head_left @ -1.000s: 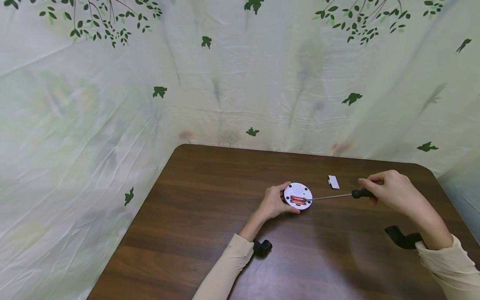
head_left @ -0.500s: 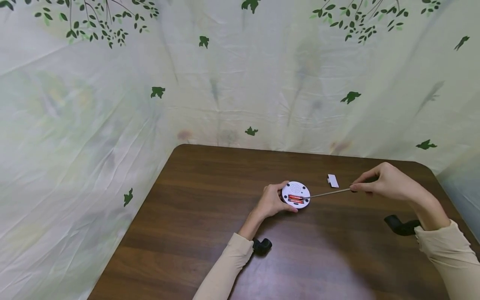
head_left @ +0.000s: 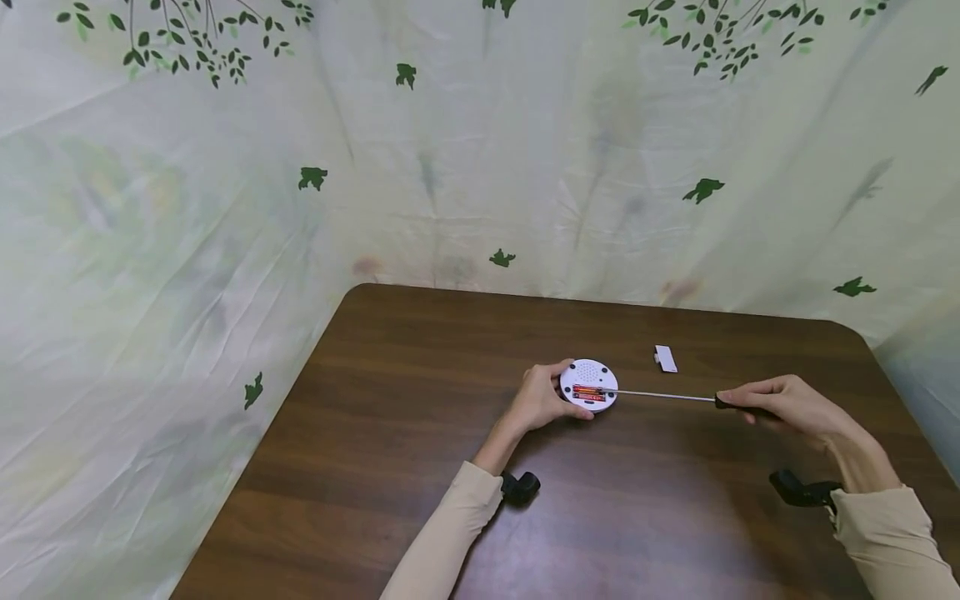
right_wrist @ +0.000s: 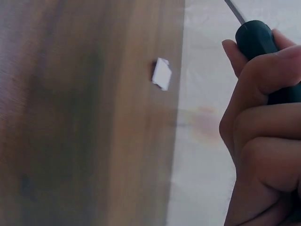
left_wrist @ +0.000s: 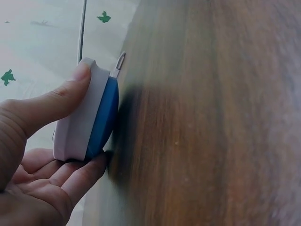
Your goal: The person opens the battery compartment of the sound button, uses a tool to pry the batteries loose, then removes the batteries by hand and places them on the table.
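Brn tbl [head_left: 420, 400]: L hand [head_left: 540, 400] grips wht device [head_left: 591, 377], R hand [head_left: 802, 410] screwdriver [head_left: 675, 396].

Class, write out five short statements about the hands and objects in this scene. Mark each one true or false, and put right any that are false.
1. The right hand grips a screwdriver. True.
2. The left hand holds a round device. True.
3. The side of the device facing the head camera is fully covered, with nothing inside showing. False: red batteries are exposed there.
4. A small white piece lies on the brown table, apart from the device. True.
5. Both forearms are completely bare. False: beige sleeves cover part of them.
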A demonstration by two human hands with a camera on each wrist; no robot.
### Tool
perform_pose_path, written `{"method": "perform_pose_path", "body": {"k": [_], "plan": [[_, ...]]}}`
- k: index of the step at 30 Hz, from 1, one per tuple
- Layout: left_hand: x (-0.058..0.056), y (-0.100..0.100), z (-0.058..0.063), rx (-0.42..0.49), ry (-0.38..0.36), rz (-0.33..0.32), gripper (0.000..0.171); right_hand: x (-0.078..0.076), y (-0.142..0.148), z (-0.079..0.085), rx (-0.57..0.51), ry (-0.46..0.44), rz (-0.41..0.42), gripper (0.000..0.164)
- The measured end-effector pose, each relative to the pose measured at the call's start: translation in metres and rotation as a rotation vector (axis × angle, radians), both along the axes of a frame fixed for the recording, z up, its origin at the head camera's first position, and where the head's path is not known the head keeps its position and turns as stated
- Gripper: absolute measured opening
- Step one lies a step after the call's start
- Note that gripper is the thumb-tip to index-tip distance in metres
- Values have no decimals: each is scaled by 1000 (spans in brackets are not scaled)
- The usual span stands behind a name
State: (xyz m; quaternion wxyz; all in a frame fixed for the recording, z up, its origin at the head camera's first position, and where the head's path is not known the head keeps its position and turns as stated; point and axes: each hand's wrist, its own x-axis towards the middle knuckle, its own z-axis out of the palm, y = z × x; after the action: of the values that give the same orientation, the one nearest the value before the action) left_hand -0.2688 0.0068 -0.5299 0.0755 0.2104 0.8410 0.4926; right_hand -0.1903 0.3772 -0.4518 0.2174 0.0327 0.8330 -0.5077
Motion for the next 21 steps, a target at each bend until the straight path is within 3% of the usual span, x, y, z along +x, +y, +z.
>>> {"method": "perform_pose_path", "body": {"k": [8, 21], "plan": [[1, 1, 1, 39, -46, 7, 94, 10, 2, -15, -53, -28, -17, 25], [0, 0, -1, 135, -104, -23, 86, 17, -3, 3, -4, 24, -38, 33]]}}
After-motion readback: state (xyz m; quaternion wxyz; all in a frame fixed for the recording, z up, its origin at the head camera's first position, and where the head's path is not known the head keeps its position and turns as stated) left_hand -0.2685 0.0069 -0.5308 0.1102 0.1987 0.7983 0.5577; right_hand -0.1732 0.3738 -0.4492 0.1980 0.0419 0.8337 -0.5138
